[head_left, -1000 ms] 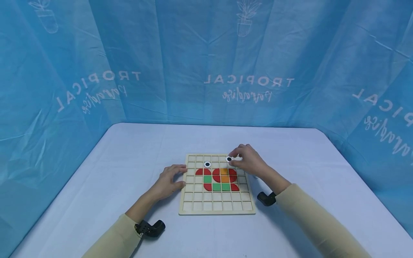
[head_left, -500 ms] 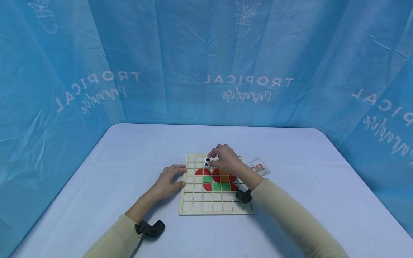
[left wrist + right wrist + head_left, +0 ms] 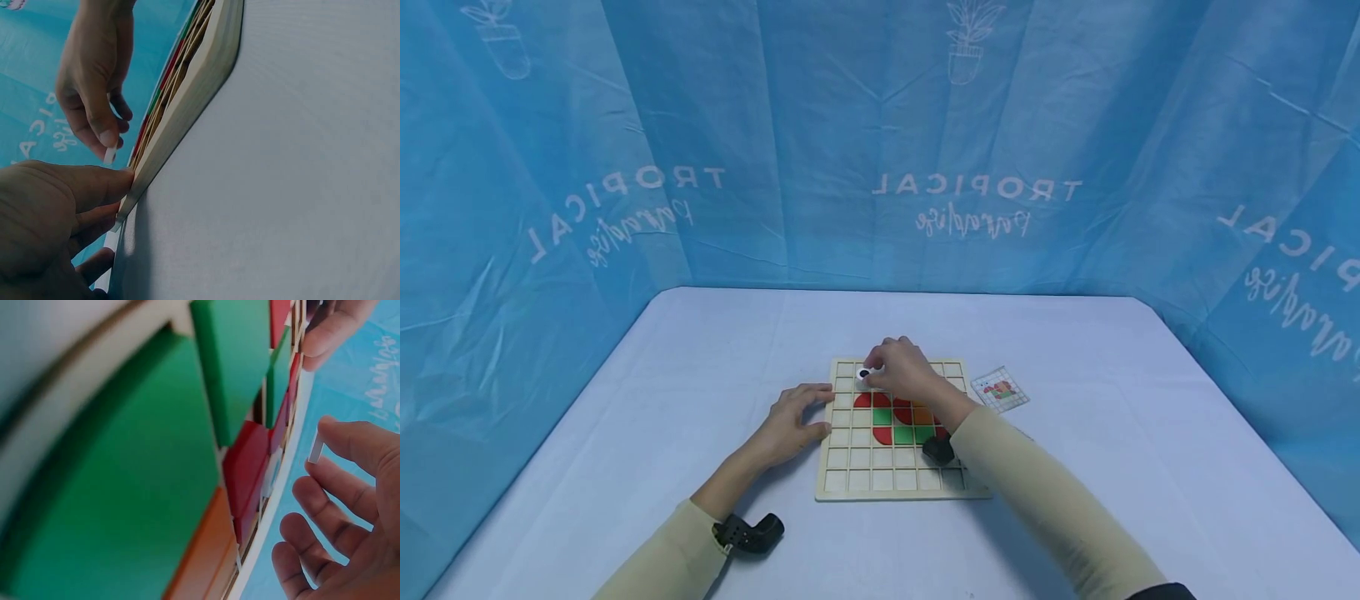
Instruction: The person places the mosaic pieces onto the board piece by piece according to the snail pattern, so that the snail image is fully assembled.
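In the head view a cream wooden grid board (image 3: pixel 859 481) lies on the white table. Red, green and orange tiles sit in its middle; one green tile (image 3: pixel 882 417) is a square. My right hand (image 3: pixel 904 371) pinches a round white eye tile (image 3: pixel 864 374) with a black pupil over the board's far left part. The right wrist view shows this thin white tile (image 3: pixel 317 448) edge-on between thumb and index finger, the other fingers loosely bent. My left hand (image 3: pixel 788 423) touches the board's left edge with its thumb (image 3: pixel 103 184) and fingertips. A second eye tile is covered by my right hand.
A small card (image 3: pixel 1000 389) with a printed grid picture lies right of the board. Blue printed cloth (image 3: pixel 820 150) hangs behind and beside the white table (image 3: pixel 737 333). Black wrist cameras (image 3: pixel 749 532) are strapped to both arms.
My right hand has carried the eye tile leftward across the board's far rows, now past where the second eye tile lay. The card has come into view. My left hand stays put.
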A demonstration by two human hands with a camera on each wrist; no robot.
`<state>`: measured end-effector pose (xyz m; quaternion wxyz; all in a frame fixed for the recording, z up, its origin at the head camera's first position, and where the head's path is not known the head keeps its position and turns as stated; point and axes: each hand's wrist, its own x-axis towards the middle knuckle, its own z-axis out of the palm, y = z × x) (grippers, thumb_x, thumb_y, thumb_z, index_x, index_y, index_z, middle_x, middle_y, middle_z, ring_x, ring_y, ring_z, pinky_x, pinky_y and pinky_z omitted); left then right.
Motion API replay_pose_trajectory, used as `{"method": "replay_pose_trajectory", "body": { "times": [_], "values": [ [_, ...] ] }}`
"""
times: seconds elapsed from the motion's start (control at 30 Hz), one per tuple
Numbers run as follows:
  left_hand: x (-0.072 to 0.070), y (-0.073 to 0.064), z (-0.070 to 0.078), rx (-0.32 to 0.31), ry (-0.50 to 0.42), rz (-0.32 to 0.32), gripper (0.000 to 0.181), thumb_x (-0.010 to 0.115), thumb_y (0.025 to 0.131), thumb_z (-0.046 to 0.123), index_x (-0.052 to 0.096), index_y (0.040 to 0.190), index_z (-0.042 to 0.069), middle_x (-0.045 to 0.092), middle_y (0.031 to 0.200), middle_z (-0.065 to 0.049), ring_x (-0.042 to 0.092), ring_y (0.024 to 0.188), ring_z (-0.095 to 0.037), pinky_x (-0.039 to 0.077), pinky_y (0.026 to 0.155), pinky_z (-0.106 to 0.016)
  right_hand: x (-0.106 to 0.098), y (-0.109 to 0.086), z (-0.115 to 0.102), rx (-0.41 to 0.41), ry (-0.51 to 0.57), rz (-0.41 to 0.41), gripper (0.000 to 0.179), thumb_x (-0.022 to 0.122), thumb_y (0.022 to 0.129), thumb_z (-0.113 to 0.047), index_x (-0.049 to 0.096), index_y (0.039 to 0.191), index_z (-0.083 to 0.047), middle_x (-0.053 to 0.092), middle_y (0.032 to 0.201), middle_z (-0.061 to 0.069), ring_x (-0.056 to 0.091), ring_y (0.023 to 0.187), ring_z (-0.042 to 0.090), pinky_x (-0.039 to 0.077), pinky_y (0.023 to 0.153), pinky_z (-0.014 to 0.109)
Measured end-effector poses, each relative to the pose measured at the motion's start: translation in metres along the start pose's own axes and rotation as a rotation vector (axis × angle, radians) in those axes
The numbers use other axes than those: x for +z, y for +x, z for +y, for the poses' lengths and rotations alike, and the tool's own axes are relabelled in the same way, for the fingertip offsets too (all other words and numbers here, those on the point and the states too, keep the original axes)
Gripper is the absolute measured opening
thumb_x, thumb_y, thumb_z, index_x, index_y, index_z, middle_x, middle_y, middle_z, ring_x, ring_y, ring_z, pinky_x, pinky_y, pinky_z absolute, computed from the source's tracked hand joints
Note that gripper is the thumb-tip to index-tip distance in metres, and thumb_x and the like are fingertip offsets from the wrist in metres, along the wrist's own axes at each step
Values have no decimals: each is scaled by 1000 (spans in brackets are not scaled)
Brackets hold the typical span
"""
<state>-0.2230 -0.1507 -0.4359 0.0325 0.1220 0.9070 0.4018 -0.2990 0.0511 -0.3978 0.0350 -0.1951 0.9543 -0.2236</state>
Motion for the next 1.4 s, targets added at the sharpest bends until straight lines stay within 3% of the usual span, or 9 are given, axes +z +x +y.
{"method": "replay_pose_trajectory", "body": {
  "times": [0.2, 0.67, 0.97, 1.27, 1.4],
  "values": [
    [-1, 0, 1, -10, -3, -4, 47, 68, 83, 12, 55, 128, 8, 43, 146, -4, 27, 139, -31, 23, 113, -57, 5, 2, 0, 17, -38, -29, 26, 72, 82, -33, 71, 104, -18, 63, 101, -2, 47, 94, 15, 46, 82, 33],
    [-1, -1, 1, -4, 7, -2, 47, 68, 83, 12, 55, 128, 9, 44, 145, -4, 29, 138, -30, 26, 112, -57, 9, 5, 0, -26, -156, -37, 23, 70, 84, -36, 73, 100, -20, 62, 96, -3, 49, 95, 16, 46, 83, 35],
    [-1, -1, 1, 3, 0, -6, 46, 68, 84, 11, 56, 128, 8, 44, 145, -5, 28, 138, -31, 24, 112, -57, 7, 3, 0, -24, -125, -27, 25, 69, 85, -35, 72, 104, -19, 62, 99, -2, 49, 95, 17, 46, 83, 34],
    [-2, -1, 7, -6, 64, 4, 45, 67, 83, 10, 57, 126, 6, 46, 143, -8, 32, 136, -32, 26, 111, -57, -20, -27, 6, -119, -63, 55, 28, 63, 89, -31, 70, 108, -12, 63, 103, 4, 50, 97, 20, 45, 82, 37],
    [-3, -4, 10, -3, 137, 43, 45, 64, 85, 12, 55, 129, 7, 46, 142, -12, 33, 136, -34, 26, 111, -58, -30, -48, 18, -93, -44, 117, 28, 62, 90, -31, 69, 109, -12, 63, 104, 4, 50, 99, 21, 47, 83, 39]
  ]
}}
